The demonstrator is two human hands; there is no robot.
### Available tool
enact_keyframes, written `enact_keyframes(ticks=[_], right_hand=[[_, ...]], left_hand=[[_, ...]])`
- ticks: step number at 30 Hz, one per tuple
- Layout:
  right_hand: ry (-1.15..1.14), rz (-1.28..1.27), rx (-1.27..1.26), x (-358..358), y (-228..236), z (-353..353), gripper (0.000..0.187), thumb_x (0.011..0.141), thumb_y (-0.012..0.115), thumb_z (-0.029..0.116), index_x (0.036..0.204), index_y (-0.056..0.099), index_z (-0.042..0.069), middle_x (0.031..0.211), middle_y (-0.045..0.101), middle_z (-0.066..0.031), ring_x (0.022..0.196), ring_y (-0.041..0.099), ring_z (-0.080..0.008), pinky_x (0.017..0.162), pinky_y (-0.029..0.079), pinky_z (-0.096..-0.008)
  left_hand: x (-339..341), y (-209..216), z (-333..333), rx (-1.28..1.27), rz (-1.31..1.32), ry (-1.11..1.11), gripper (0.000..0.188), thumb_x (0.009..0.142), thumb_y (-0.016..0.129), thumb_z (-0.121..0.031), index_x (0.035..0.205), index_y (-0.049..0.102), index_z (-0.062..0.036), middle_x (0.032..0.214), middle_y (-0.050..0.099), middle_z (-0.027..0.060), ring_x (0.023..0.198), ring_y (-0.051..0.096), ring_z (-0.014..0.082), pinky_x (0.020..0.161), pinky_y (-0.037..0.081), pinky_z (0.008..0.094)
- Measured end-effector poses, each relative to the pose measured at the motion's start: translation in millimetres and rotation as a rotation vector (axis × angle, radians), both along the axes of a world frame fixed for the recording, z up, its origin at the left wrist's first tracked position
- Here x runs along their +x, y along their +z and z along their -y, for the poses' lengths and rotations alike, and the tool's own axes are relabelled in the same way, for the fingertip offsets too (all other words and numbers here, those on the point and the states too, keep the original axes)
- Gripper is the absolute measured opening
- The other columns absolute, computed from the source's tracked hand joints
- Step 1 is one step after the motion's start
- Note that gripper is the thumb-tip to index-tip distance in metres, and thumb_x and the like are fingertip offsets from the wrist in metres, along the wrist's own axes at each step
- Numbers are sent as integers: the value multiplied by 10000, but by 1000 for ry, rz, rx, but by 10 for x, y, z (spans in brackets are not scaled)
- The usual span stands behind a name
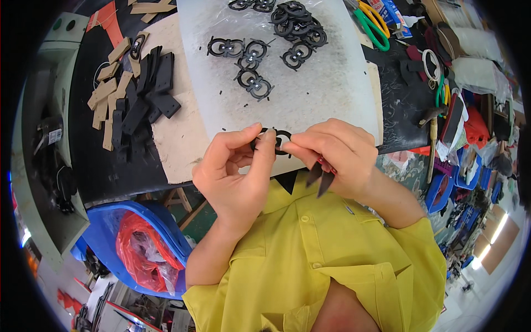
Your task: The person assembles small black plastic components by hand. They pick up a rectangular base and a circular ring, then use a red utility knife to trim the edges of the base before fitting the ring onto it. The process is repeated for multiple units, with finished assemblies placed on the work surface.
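Note:
Between my two hands, over the near edge of the white board, is a black double-ring piece (284,134). My left hand (235,174) pinches its left side with thumb and finger. The right side is pinched by my right hand (340,155), which also keeps a small pair of snips (321,179) tucked in its curled fingers. Their dark blades point down toward my shirt, and a bit of red handle shows. Similar black pieces with small metal centres (254,54) lie farther up the board, beside a heap of them (296,25). My fingers hide part of the held piece.
The white board (332,94) carries scattered black scraps. To its left lie stacked black strips (146,91) and tan strips (105,91). Green-handled and yellow-handled scissors (373,27) sit at the far right. A blue bin (102,221) with a red bag stands below the table's left edge.

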State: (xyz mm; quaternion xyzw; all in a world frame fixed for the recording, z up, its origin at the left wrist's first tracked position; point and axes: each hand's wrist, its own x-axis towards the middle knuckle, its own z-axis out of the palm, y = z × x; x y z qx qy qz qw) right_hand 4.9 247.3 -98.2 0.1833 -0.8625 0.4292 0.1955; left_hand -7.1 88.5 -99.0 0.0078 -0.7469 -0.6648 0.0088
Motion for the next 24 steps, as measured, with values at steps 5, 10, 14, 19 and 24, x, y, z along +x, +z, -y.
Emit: enact_keyframes(ticks=[5, 10, 14, 19, 24], right_hand=[[135, -4, 147, -67, 110, -16, 281, 619, 755, 21, 869, 633, -20, 734, 603, -91, 579, 590, -201, 474, 476, -271], [177, -33, 142, -49, 45, -6, 312, 626, 737, 1, 922, 642, -19, 785, 615, -101, 582, 591, -196, 477, 472, -259], [239, -146, 310, -120, 76, 77, 311, 647, 686, -28, 955, 656, 7, 822, 617, -105, 571, 576, -175, 470, 458, -243], [124, -59, 186, -166, 41, 28, 360, 653, 653, -37, 1006, 655, 38, 855, 621, -113, 558, 564, -154, 472, 448, -225], [-25, 162, -66, -143, 40, -30, 141, 779, 667, -7, 917, 636, -9, 751, 612, -90, 587, 567, -144, 518, 443, -213]], left_hand=[[1, 37, 98, 35, 89, 36, 118, 770, 659, 66, 873, 606, 40, 707, 610, 53, 605, 593, 71, 541, 506, 191], [24, 28, 97, -84, -84, 16, 142, 773, 663, 52, 905, 611, 49, 744, 626, 56, 646, 596, 63, 572, 484, 181], [8, 14, 234, 109, 168, -72, 154, 790, 666, -17, 921, 619, 49, 755, 643, 61, 648, 600, 57, 578, 490, 191], [-473, -41, 769, -427, -217, -62, 228, 764, 684, -101, 985, 656, -50, 816, 656, 82, 745, 619, 176, 625, 482, 284], [-754, -191, 1450, -1340, -417, 230, 273, 735, 703, -129, 993, 637, -66, 1022, 568, 58, 959, 501, 252, 787, 400, 376]])
